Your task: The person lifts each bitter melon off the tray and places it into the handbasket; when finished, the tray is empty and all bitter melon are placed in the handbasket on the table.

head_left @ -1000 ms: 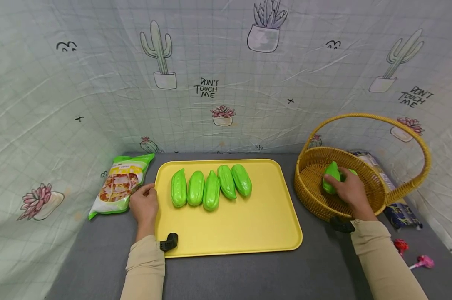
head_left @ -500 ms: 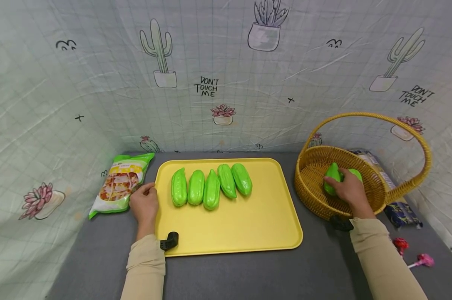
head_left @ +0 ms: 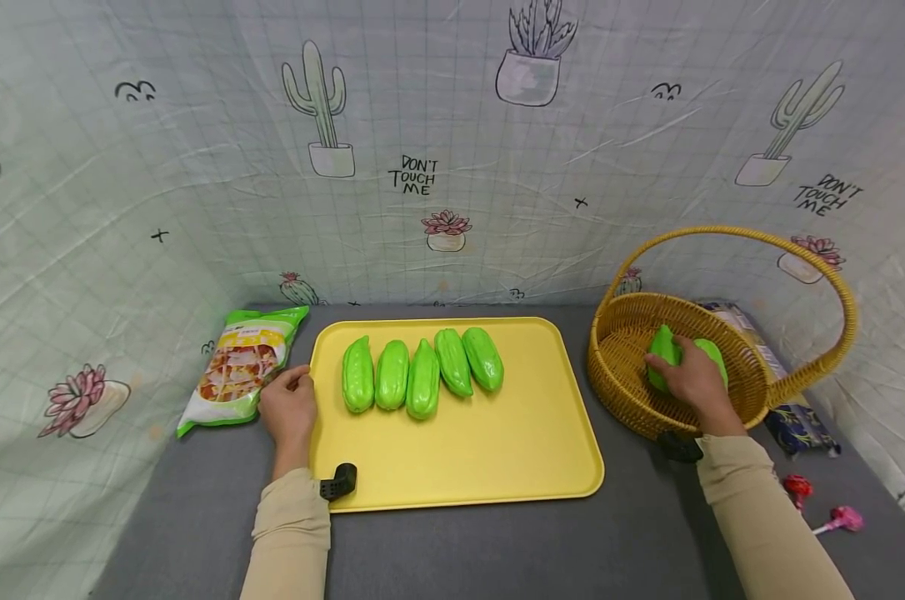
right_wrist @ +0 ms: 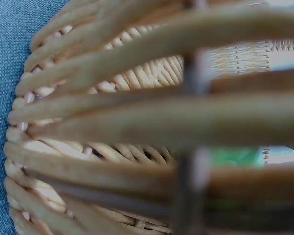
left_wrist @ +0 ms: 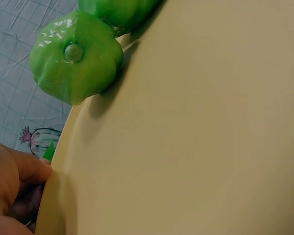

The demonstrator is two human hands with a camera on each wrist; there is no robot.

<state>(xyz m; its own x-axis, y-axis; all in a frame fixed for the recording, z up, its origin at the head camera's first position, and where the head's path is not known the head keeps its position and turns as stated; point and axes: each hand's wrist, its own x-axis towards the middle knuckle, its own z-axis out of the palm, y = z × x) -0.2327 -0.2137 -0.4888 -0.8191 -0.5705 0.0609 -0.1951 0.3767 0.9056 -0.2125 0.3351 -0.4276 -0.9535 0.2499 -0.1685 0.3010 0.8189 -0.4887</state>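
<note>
In the head view, my right hand (head_left: 698, 379) is down inside the wicker basket (head_left: 617, 396). Its thumb and fingers grip a glossy green ribbed gourd (head_left: 663, 346); a second green gourd (head_left: 713, 354) lies to the right, partly hidden by the hand. My left hand (head_left: 289, 408) is at the left edge of the yellow tray (head_left: 452, 467); in the left wrist view its curled fingers (left_wrist: 32, 166) hold the rim. Several similar gourds (head_left: 392, 375) lie side by side on the tray's far half. The right wrist view mostly shows the basket's weave, blurred.
A green and white food bag (head_left: 242, 367) lies left of the tray. Tall above the basket arches its handle (head_left: 730, 231). Dark packages (head_left: 801, 429) lie behind and right of the basket, with a red lollipop (head_left: 798, 485) and a pink lollipop (head_left: 847, 518) nearer.
My right hand has shifted slightly left within the basket, and more of the second gourd shows beside it. The left hand and the gourds on the tray stay put.
</note>
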